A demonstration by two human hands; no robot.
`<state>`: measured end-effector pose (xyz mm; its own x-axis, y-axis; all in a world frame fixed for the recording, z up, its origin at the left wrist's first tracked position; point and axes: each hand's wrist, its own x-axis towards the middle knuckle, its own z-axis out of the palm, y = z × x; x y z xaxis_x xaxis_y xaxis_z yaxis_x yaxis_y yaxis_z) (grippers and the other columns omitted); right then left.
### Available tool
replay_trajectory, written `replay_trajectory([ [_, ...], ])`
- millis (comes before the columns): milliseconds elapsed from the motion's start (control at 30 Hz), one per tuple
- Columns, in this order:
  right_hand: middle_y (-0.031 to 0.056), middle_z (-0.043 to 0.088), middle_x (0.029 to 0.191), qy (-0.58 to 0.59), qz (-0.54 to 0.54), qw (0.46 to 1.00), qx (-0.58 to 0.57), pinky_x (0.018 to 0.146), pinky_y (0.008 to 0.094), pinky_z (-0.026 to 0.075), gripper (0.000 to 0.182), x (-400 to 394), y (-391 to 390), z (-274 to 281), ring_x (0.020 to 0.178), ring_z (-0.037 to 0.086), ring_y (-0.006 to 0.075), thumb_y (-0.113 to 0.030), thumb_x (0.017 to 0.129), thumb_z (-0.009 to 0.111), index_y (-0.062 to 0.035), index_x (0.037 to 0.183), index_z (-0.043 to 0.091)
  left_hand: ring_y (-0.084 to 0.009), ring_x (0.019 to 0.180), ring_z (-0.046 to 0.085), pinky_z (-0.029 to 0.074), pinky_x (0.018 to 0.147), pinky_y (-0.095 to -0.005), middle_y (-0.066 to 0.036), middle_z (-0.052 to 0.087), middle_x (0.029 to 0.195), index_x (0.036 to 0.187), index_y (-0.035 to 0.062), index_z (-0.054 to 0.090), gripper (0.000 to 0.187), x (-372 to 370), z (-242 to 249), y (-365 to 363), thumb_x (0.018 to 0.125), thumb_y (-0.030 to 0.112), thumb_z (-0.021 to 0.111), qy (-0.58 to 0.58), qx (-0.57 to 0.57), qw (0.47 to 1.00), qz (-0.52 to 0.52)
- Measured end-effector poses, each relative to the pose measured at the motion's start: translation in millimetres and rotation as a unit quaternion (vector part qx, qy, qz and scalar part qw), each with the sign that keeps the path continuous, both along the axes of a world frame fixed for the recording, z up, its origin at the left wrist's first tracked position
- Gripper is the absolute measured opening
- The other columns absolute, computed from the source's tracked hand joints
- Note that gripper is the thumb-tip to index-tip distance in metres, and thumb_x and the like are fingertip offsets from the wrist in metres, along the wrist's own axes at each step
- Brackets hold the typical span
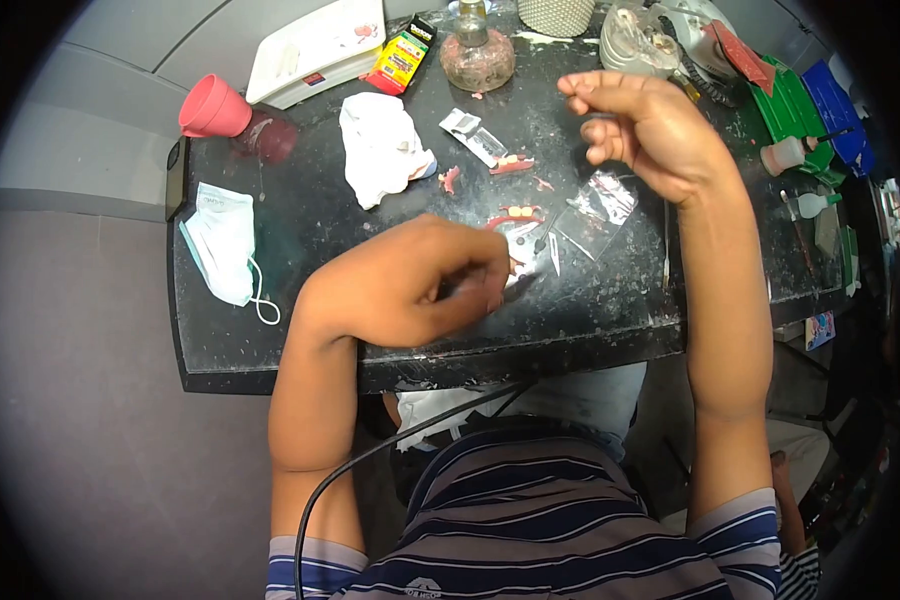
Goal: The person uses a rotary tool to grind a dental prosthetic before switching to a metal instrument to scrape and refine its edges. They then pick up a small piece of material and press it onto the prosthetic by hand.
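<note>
On the black desk, false teeth are best handled gently, right hand loosely parted, left hand curled, its grip unclear.

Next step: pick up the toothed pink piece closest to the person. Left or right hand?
Left, I'd say. The left hand has its fingers just below the toothed pink piece; the right hand is farther off, up and to the right. Can't tell whether the left is empty.
</note>
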<state>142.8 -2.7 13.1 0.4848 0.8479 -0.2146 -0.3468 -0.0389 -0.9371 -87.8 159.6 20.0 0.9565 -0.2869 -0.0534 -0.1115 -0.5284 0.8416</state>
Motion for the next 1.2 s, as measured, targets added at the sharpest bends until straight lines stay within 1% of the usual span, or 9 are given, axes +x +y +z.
replay_trajectory([
  [67, 0.0057, 0.062, 0.089, -0.008, -0.001, 1.000, -0.011, 0.062, 0.0264, 0.061, 0.023, -10, 2, 0, 0.067, 0.064, 0.0107, -0.007, 0.098, 0.057, 0.0082, 0.114, 0.062, -0.0190, 0.064, 0.064, 0.050, 0.061, -0.0324, -0.009, 0.066, 0.074, 0.085, 0.0011, 0.056, 0.004, 1, -1, 1, 0.087, 0.001, 0.059, -0.067, -0.107, 0.992, 0.024],
  [133, 0.0063, 0.061, 0.090, 0.018, 0.027, 0.999, 0.002, 0.061, 0.0259, 0.062, 0.023, -16, 4, 0, 0.068, 0.064, 0.0111, -0.005, 0.098, 0.056, 0.0087, 0.116, 0.061, -0.0122, 0.069, 0.065, 0.052, 0.064, -0.0272, -0.008, 0.067, 0.079, 0.095, 0.0019, 0.053, 0.002, 3, 3, -1, 0.097, 0.001, 0.054, 0.042, -0.337, 0.923, 0.180],
  [333, 0.0086, 0.058, 0.092, -0.016, 0.007, 1.000, -0.024, 0.058, 0.0270, 0.061, 0.023, -43, 12, 7, 0.063, 0.063, 0.0121, -0.005, 0.098, 0.055, 0.0107, 0.114, 0.059, -0.0115, 0.050, 0.052, 0.041, 0.049, -0.0234, -0.005, 0.060, 0.072, 0.104, 0.0041, 0.050, 0.013, 18, -15, 1, 0.104, 0.017, 0.049, 0.006, -0.422, 0.864, 0.276],
  [400, 0.0079, 0.058, 0.086, -0.028, 0.004, 0.999, -0.029, 0.056, 0.0274, 0.060, 0.020, -54, 16, 7, 0.060, 0.063, 0.0124, -0.005, 0.097, 0.055, 0.0098, 0.110, 0.060, -0.0083, 0.046, 0.039, 0.031, 0.044, -0.0232, 0.000, 0.048, 0.065, 0.105, 0.0047, 0.049, 0.014, 19, -17, 3, 0.105, 0.019, 0.048, -0.004, -0.554, 0.780, 0.290],
  [433, 0.0069, 0.058, 0.079, -0.019, -0.005, 1.000, -0.015, 0.052, 0.0273, 0.058, 0.016, -60, 20, 5, 0.056, 0.062, 0.0123, -0.007, 0.096, 0.055, 0.0075, 0.101, 0.060, -0.0061, 0.045, 0.029, 0.026, 0.044, -0.0230, 0.004, 0.038, 0.062, 0.101, 0.0056, 0.051, 0.014, 20, -14, 0, 0.106, 0.019, 0.049, -0.010, -0.543, 0.773, 0.328],
  [567, 0.0076, 0.060, 0.076, 0.009, -0.017, 1.000, 0.010, 0.048, 0.0251, 0.053, 0.019, -75, 26, -3, 0.054, 0.061, 0.0123, -0.014, 0.098, 0.053, 0.0024, 0.089, 0.057, -0.0014, 0.047, 0.030, 0.023, 0.045, -0.0213, 0.008, 0.041, 0.059, 0.095, 0.0033, 0.058, 0.013, 23, -16, -6, 0.097, 0.013, 0.065, -0.085, -0.453, 0.798, 0.389],
  [833, 0.0083, 0.066, 0.077, -0.009, -0.015, 1.000, 0.011, 0.052, 0.0218, 0.052, 0.016, -79, 27, -4, 0.058, 0.064, 0.0103, -0.011, 0.098, 0.054, 0.0026, 0.099, 0.062, 0.0027, 0.056, 0.027, 0.019, 0.052, -0.0181, 0.013, 0.035, 0.063, 0.097, -0.0017, 0.069, 0.013, 24, -21, -23, 0.086, 0.002, 0.076, -0.146, -0.240, 0.863, 0.421],
  [1067, 0.0088, 0.069, 0.083, -0.051, -0.041, 0.997, 0.031, 0.053, 0.0214, 0.053, 0.012, -81, 28, -10, 0.064, 0.068, 0.0113, -0.007, 0.096, 0.061, 0.0018, 0.104, 0.063, 0.0030, 0.055, 0.031, 0.020, 0.050, -0.0186, 0.012, 0.039, 0.061, 0.097, -0.0025, 0.068, 0.012, 30, -33, -26, 0.088, 0.002, 0.074, -0.171, -0.225, 0.843, 0.458],
  [1200, 0.0092, 0.071, 0.084, -0.040, -0.036, 0.998, 0.023, 0.054, 0.0214, 0.054, 0.013, -81, 27, -10, 0.067, 0.071, 0.0125, -0.008, 0.096, 0.063, 0.0016, 0.104, 0.064, 0.0026, 0.055, 0.036, 0.024, 0.048, -0.0185, 0.009, 0.050, 0.063, 0.096, -0.0020, 0.065, 0.008, 32, -34, -27, 0.093, 0.004, 0.069, -0.146, -0.314, 0.824, 0.449],
])
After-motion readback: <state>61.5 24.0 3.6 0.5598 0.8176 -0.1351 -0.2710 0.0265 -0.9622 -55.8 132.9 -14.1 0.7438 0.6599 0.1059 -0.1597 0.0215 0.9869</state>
